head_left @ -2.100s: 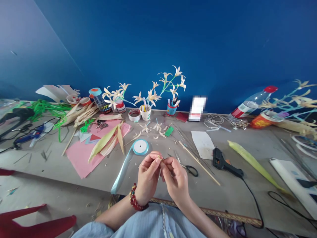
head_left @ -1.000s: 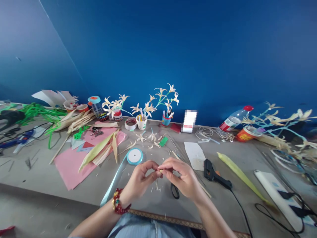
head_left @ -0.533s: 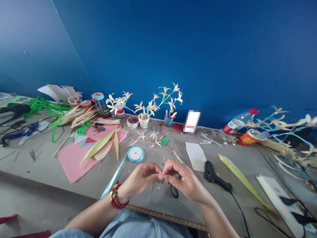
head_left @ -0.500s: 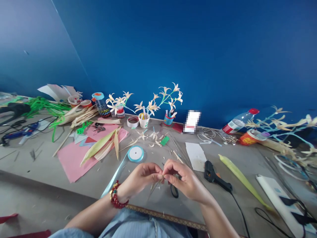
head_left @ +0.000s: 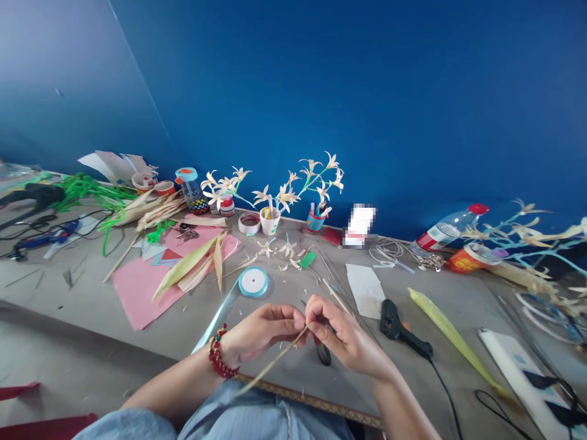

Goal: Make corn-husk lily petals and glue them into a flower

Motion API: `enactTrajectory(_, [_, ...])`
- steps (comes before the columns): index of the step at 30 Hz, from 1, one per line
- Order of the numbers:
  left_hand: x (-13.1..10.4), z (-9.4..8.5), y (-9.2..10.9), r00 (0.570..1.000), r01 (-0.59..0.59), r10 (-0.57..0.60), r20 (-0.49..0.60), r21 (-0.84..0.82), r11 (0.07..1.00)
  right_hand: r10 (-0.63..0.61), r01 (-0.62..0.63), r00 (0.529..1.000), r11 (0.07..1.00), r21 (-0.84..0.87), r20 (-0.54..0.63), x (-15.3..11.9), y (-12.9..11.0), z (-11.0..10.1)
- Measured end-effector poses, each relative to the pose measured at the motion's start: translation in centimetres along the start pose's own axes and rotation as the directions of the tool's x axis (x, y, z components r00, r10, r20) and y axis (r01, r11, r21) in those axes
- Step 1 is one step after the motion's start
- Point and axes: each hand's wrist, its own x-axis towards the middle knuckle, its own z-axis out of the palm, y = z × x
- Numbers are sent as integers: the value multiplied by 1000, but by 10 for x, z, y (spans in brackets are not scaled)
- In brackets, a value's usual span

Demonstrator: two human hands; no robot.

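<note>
At the lower centre of the frame, the right hand pinches a thin, straw-coloured flat strip that slants toward the bottom left. The left hand has its fingertips bunched just beside; whether they grip it, I cannot tell. A round blue-and-white ribbon spool lies above.

scissors: partly behind right hand | strip: blurred | power board: cropped

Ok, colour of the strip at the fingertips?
Pale straw-yellow strip; seen in the head view.
</note>
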Motion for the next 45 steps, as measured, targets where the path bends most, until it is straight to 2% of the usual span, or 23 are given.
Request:
enactTrajectory(3, [0,-1,1,1000,-1,2,-16,55,998,-25,25,1000,999,-47,8,-1,0,-1])
enactTrajectory(10, [-3,-1,1,981,-115,162,-103,359,926,-77,75,997,980,-182,-6,1,3,0])
enactTrajectory(12, [-5,0,2,960,-169,259,-104,524,835,-97,93,995,973,-211,-5,2,4,0])
enactTrajectory(14, [-7,2,3,925,-210,368,-91,684,698,-114,110,993,965,-237,-5,4,5,1])
enactTrajectory(16, [-8,4,4,897,-226,435,-77,766,602,-129,124,992,957,-261,-4,5,5,1])
enactTrajectory(17, [-9,4,4,891,-227,448,-76,779,584,-135,129,991,954,-269,-4,5,4,2])
enactTrajectory(19, [-9,4,2,891,-220,445,-89,773,595,-142,134,990,953,-273,-9,6,4,2])
enactTrajectory(23, [-8,3,-2,910,-206,392,-134,675,709,-139,129,990,964,-233,-27,7,5,3])
enactTrajectory(31, [-10,2,-3,930,-220,345,-127,560,799,-81,80,996,997,-17,-36,4,7,3])
enactTrajectory(33, [-11,3,-2,923,-229,368,-115,603,764,-88,89,995,996,17,-55,4,6,4])
enactTrajectory(37, [-12,5,0,888,-250,453,-83,740,624,-92,93,992,996,9,-85,5,6,6])
enactTrajectory(39, [-13,6,1,880,-255,468,-75,758,600,-100,101,992,995,2,-79,4,7,7])
enactTrajectory(41, [-13,7,1,902,-261,426,-66,704,661,-116,117,991,993,19,-63,4,7,6])
enactTrajectory(45, [-11,6,0,961,-201,262,-87,428,881,-132,132,991,991,24,-17,3,9,3])
